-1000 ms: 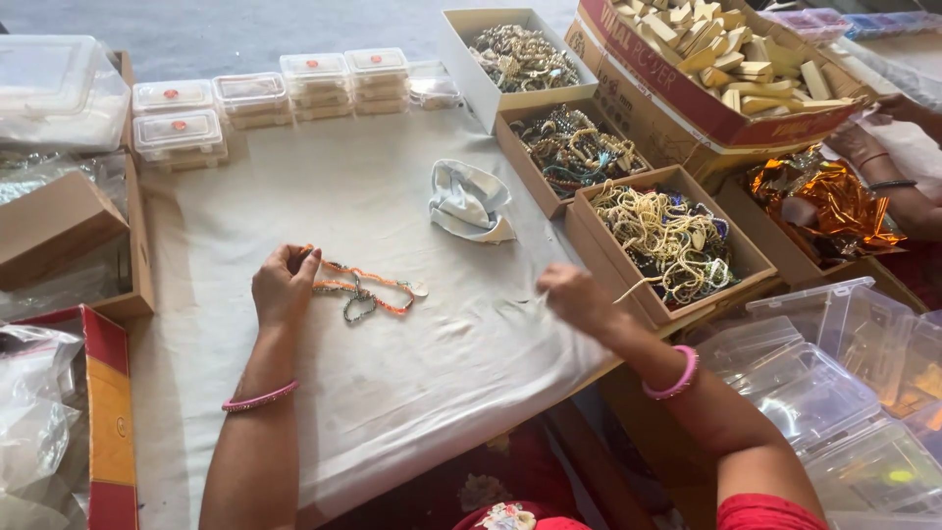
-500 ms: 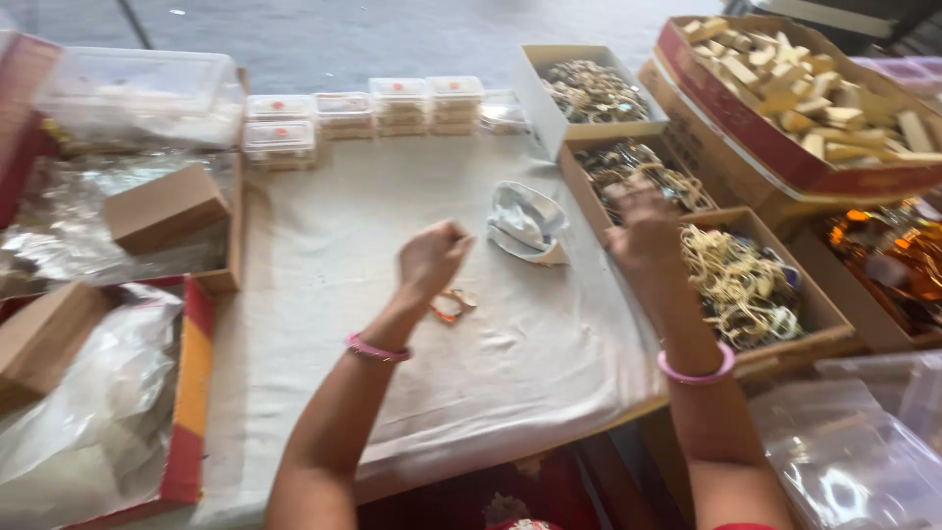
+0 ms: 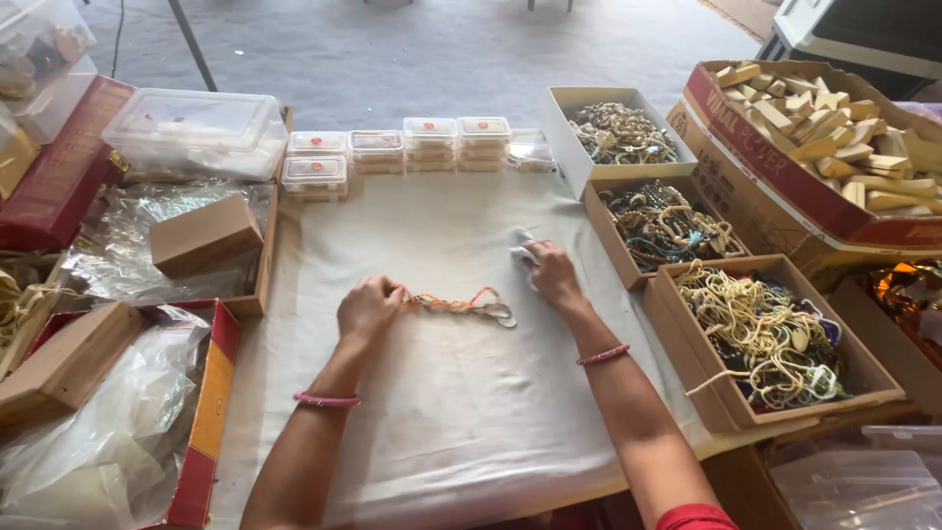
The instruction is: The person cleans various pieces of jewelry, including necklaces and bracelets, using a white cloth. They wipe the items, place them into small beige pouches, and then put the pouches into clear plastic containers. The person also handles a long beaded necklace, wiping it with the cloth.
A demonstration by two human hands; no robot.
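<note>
A bundle of thin orange and grey beaded cords, ending in a small pale oval pendant at its 3 o'clock tip, is laid out lengthwise on the cream cloth-covered bench, near its middle. The 9 o'clock end of the bundle is pinched by the left hand, whose fingers are curled shut around the cords. The right hand is seen at 2 o'clock from the bundle, just beside its pendant end, pressed onto a crumpled white and pale blue cloth; its fingers are bent over the cloth, though whether the cloth is gripped or only touched cannot be told. A pink bangle is worn on each wrist.

At 3 o'clock from the hands, open brown cardboard boxes filled with tangled beaded cords are lined up along the bench edge. At 12 o'clock, a row of small clear plastic lidded boxes is stacked. At 9 o'clock, a plain closed brown cardboard box is set on crinkled clear plastic
</note>
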